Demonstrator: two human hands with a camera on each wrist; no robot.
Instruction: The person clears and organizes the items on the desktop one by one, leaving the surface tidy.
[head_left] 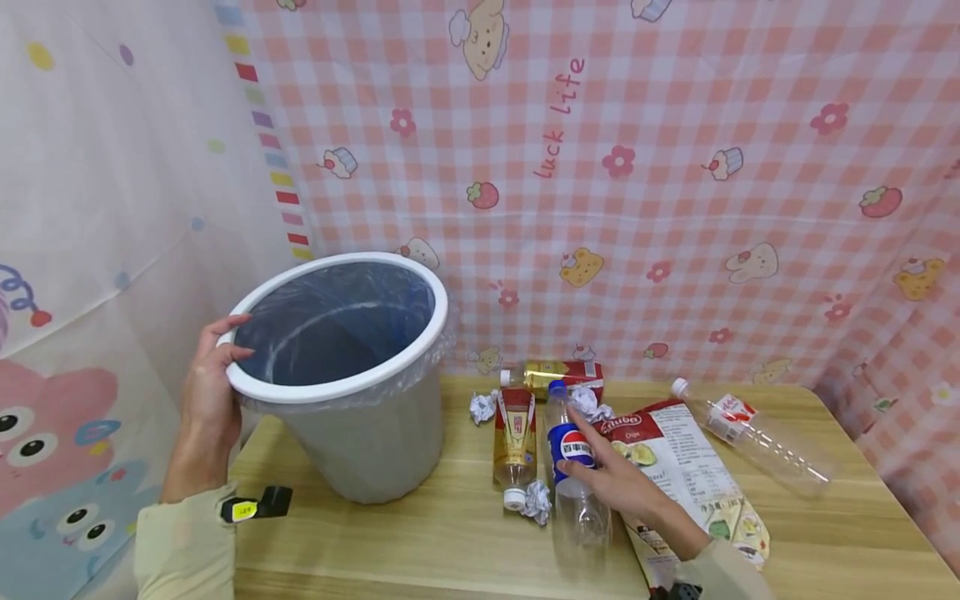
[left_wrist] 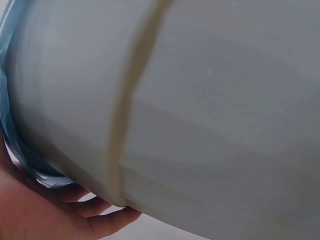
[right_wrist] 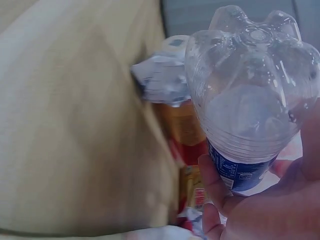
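My left hand [head_left: 210, 387] grips the white rim of a grey trash bin [head_left: 367, 442] at its left side. A thin clear liner covers the bin's inside and hangs over the rim. In the left wrist view the fingers [left_wrist: 102, 220] lie against the bin's wall, below the liner's edge. My right hand [head_left: 618, 475] holds a clear plastic bottle [head_left: 573, 500] round its blue label; its blue cap points toward the back. In the right wrist view the bottle's base [right_wrist: 255, 45] faces the camera, with the thumb and fingers wrapped about the label.
Beside the held bottle lie two red-and-gold drink bottles [head_left: 515, 433] and several crumpled paper balls [head_left: 483, 407]. A flattened chips bag [head_left: 686, 467] lies under the right forearm. Another clear bottle [head_left: 772, 442] rests at the right of the wooden table [head_left: 352, 542]. A checked curtain [head_left: 675, 233] hangs behind.
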